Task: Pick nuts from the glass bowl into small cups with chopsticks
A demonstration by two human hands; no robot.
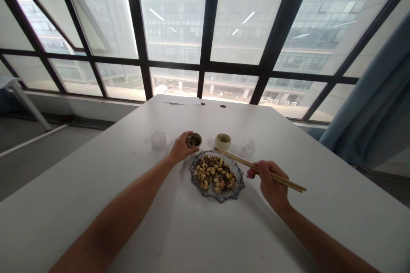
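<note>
My left hand is wrapped round a small cup with dark bits inside, tilted toward me beyond the plate's left side. In my right hand is a pair of wooden chopsticks, their tips close together over the far rim of a scalloped glass plate. Nuts and thin dark pieces lie heaped on the plate. A second small cup stands upright just beyond the chopstick tips.
One translucent container stands left of my left hand, another right of the second cup. Papers lie at the far edge of the white table. A blue curtain hangs at the right.
</note>
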